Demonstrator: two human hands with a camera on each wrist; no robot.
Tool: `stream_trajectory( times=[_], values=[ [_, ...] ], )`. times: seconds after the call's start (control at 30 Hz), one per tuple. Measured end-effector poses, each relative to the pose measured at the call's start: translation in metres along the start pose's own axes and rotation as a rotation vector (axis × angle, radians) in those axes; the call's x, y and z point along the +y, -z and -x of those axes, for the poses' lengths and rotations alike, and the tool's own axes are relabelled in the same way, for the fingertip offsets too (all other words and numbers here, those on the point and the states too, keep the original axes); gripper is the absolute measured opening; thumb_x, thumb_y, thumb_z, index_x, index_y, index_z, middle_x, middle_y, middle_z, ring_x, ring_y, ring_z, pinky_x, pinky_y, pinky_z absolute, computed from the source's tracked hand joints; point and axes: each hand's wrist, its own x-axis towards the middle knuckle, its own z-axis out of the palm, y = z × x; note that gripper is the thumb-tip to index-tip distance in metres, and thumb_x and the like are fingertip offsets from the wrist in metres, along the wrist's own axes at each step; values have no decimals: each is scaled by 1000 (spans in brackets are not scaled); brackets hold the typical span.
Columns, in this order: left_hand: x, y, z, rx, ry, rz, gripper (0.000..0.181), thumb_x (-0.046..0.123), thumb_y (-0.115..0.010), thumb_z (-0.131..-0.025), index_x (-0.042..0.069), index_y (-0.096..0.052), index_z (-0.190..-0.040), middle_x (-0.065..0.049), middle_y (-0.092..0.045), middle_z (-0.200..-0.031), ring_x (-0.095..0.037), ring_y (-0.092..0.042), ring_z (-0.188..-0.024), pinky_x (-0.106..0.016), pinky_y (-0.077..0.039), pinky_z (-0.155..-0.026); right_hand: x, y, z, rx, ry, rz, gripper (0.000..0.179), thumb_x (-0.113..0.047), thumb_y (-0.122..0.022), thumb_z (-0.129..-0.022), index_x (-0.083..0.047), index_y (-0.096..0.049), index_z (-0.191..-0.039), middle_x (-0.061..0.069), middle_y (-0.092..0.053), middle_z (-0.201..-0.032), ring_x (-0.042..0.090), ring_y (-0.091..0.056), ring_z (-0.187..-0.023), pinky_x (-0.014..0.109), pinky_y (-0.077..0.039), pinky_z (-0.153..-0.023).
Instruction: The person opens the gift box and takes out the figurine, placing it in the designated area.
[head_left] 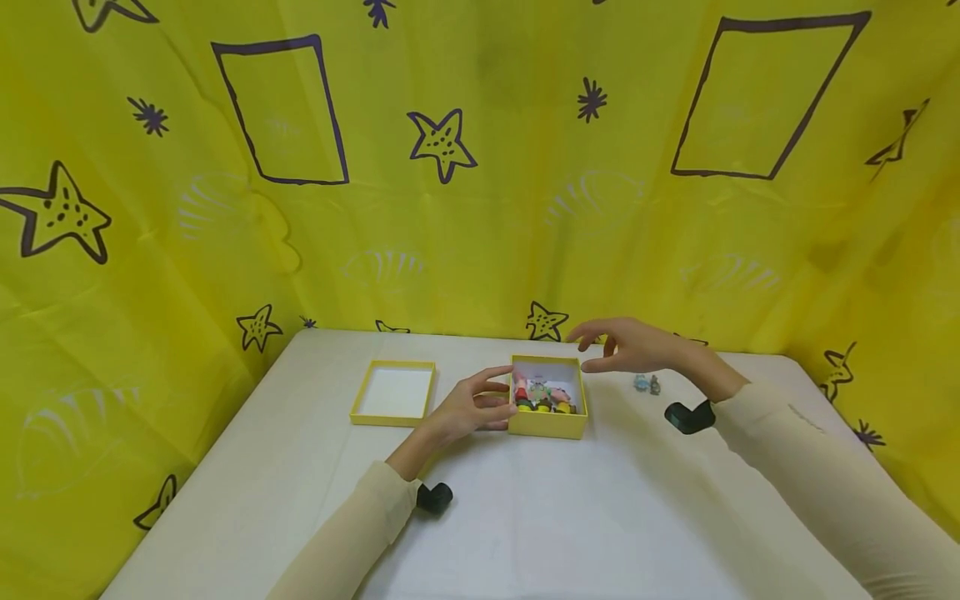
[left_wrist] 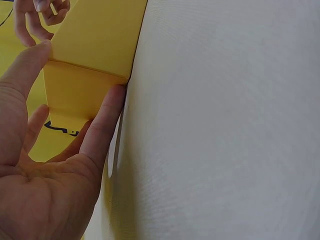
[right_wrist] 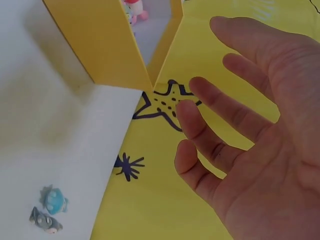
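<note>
A yellow open-topped box (head_left: pixel 548 426) with a white inside stands on the table, and several small colourful toy figures (head_left: pixel 542 397) are in it. My left hand (head_left: pixel 467 408) touches the box's left side with fairly straight fingers. In the left wrist view its thumb (left_wrist: pixel 25 65) reaches the box's upper edge and the little finger is at a lower corner. My right hand (head_left: pixel 633 346) hovers just past the box's right rim, fingers spread and slightly bent, holding nothing. Two tiny figures, one light blue (right_wrist: pixel 54 201) and one grey (right_wrist: pixel 45 220), lie on the table below the right forearm.
A shallow yellow-rimmed box lid (head_left: pixel 431 392) lies inside-up on the white-covered table (head_left: pixel 525 517), left of the box. Behind the table and along both sides hangs a yellow curtain (head_left: pixel 495 225) with starfish drawings.
</note>
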Motion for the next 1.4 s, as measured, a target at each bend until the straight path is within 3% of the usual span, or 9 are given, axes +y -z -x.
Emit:
stream_trajectory(
  times=[0.23,0.47,0.6,1.0,1.4],
  values=[
    [0,0,0,9,12,13,74,9,-77,-93,21,-43,-157,-19,-50,-145,-30,-62,-122,-41,-62,-87,-3,-11,-11,-61,-1,-12,47,-20,-75,-95,-9,-61,-139,16,-68,-126,22,-65,-88,33,-59,-77],
    [2,-1,0,3,14,13,73,9,-76,-94,20,-42,-158,-19,-50,-145,-30,-62,-122,-41,-62,-87,-7,-22,-18,-111,-14,-7,52,-24,-76,-95,-9,-58,-141,20,-66,-128,31,-66,-99,40,-59,-84],
    [2,-2,-1,3,17,13,73,9,-76,-94,20,-42,-158,-19,-50,-145,-30,-62,-122,-41,-62,-87,-10,-27,-20,-142,-19,5,54,-27,-77,-94,-9,-58,-141,21,-66,-128,28,-65,-97,41,-59,-84],
    [-1,-1,-1,4,15,10,73,9,-76,-94,22,-43,-157,-18,-50,-146,-30,-61,-123,-40,-62,-87,-6,-41,-31,-226,-74,79,55,-34,-74,-96,-13,-58,-144,12,-68,-124,33,-60,-112,50,-53,-93],
    [1,0,0,-8,-5,-4,73,10,-76,-94,18,-41,-158,-19,-50,-146,-30,-60,-123,-40,-62,-88,-2,-51,-39,-234,-99,74,49,-26,-73,-97,-7,-56,-140,6,-70,-107,22,-64,-98,38,-59,-84]
  ],
)
